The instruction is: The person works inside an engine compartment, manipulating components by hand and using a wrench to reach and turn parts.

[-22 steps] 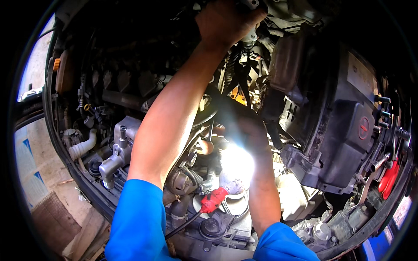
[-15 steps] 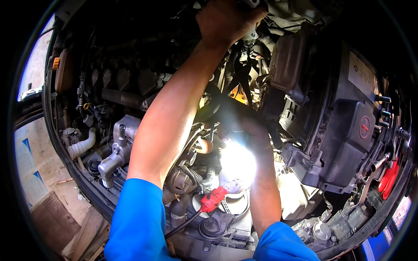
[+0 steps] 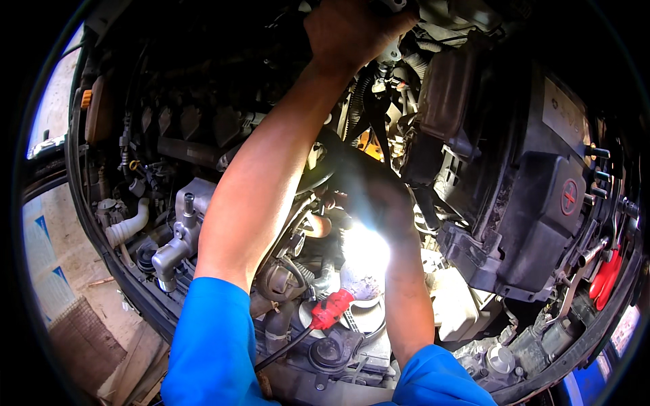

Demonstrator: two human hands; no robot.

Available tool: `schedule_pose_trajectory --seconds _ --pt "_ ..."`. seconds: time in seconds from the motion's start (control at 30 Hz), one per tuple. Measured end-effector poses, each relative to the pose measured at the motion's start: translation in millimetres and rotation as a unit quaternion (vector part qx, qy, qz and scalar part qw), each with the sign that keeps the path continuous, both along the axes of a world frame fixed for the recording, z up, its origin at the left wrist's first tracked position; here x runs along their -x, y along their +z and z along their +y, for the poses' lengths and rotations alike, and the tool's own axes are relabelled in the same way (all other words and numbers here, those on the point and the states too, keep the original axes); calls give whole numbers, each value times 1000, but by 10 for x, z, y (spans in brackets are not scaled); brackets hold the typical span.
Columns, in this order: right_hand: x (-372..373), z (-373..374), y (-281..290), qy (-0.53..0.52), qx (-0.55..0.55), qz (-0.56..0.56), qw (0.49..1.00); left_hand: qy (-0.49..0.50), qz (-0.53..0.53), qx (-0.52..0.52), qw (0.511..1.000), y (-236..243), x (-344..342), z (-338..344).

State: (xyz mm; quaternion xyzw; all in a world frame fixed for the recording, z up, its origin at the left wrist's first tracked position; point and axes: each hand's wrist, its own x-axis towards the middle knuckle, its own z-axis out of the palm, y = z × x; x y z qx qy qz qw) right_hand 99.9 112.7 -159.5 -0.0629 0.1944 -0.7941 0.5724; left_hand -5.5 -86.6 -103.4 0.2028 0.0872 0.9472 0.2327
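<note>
Well, the engine bay (image 3: 318,391) holds the left hand (image 3: 349,32).

An orange cap (image 3: 87,99) sits far left, red tool handles (image 3: 609,277) far right.

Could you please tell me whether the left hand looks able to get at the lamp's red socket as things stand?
Probably yes: nothing covers the red socket, though the left hand would first have to draw back from beside the grey metal part at the top.
</note>
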Motion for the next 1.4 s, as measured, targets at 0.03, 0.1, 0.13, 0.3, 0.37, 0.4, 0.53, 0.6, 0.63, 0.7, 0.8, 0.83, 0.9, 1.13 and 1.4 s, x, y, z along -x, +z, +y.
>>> schedule_pose_trajectory --seconds 0.03,0.1,0.13,0.3,0.37,0.4,0.53,0.6,0.63,0.7,0.8,0.83,0.9,1.13,1.4 --pt "4 -42 97 2 20 -126 992 -7 -1 -5 1000 -7 -4 -11" --pt "-14 -25 64 4 40 -131 991 -5 -18 -10 1000 -4 8 16" --pt "-11 -11 51 5 49 -134 990 36 -69 -5 997 -10 -14 29" --pt "1 1 161 13 32 -175 984 -32 51 -54 997 -2 82 33" --pt "-1 -4 153 16 54 -191 980 10 9 -43 999 33 19 47" --pt "-11 -12 200 -1 34 -207 978 39 -14 -20 999 50 -25 31" --pt "-68 -28 304 -43 -4 -239 970 135 -92 32 986 79 -64 3" --pt "-77 -51 381 -43 -35 -258 965 135 -87 25 987 36 -40 -64" --pt "-95 -57 379 -43 -34 -271 961 136 -85 22 987 14 -30 -91" --pt "-119 -47 365 -47 -32 -297 953 548 -45 617 562 154 -82 99" --pt "-180 -103 370 -48 -7 -335 941 630 -18 761 153 256 -106 145" --pt "-191 -105 375 -54 -14 -338 939 637 -20 756 147 267 -111 140" --pt "-225 -87 379 -65 -28 -349 935 655 -9 741 151 259 -104 168" --pt "-322 -131 362 -113 -88 -364 920 662 -12 739 123 294 -109 195" --pt "-374 -133 276 -120 10 -405 906 661 -10 730 176 287 -133 200"
